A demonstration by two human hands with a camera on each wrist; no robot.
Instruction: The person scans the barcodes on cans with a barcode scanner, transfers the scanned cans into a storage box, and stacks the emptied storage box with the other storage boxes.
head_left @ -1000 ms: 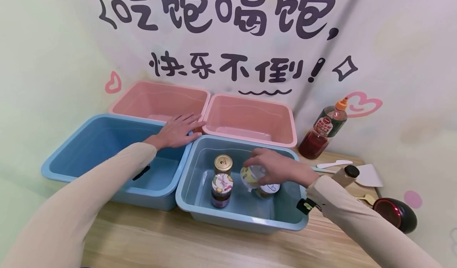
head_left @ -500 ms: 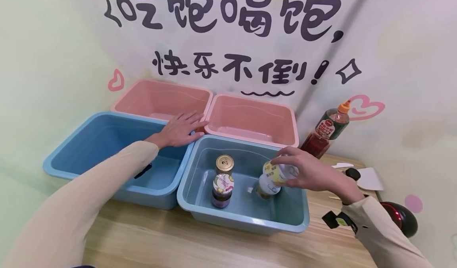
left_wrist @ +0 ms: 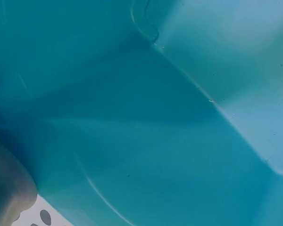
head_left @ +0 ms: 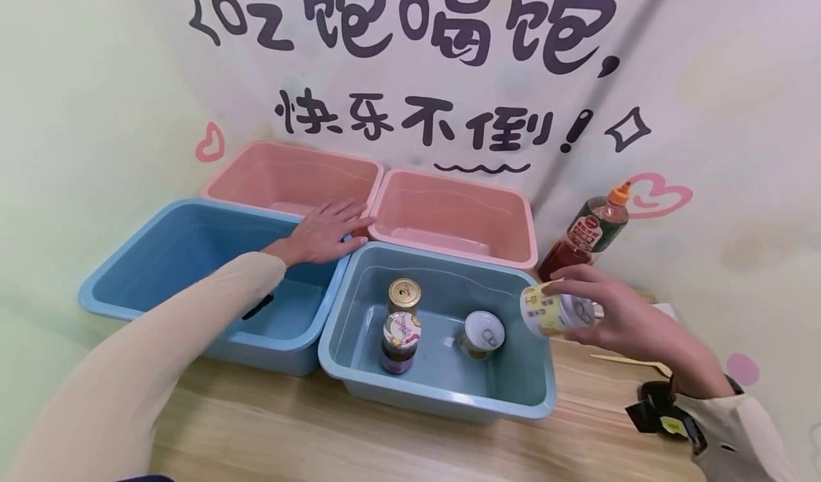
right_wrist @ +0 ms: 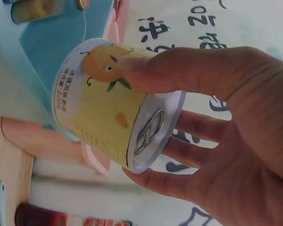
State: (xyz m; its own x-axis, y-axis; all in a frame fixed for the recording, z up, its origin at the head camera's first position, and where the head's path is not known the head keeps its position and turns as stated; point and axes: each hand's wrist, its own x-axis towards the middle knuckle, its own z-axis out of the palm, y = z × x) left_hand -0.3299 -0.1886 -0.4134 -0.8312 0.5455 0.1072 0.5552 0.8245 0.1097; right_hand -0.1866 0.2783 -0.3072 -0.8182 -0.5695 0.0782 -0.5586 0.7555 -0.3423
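Note:
My right hand [head_left: 625,321] pinches a yellow-and-white can [head_left: 545,314] between thumb and fingers, tilted on its side over the right rim of the right blue bin [head_left: 436,395]. In the right wrist view the can shows a fruit cartoon and a pull-tab lid. Inside that bin stand a second pull-tab can [head_left: 484,334], a gold-lidded jar [head_left: 404,294] and a dark jar [head_left: 399,346] with a patterned lid. Fingers spread, my left hand [head_left: 321,234] rests at the rims where the bins meet. The left wrist view shows mostly blue bin wall.
Left stands another blue bin [head_left: 160,321]; two pink bins [head_left: 291,147] line the back. A red sauce bottle [head_left: 585,232] stands behind my right hand. Right of the bins lie a light slender utensil [head_left: 628,359] and a white spatula, partly hidden. A printed cloth hangs behind.
My right hand has lifted the yellow-and-white can out from beside the other can and carried it right, to the bin's right rim. The left hand has stayed in place.

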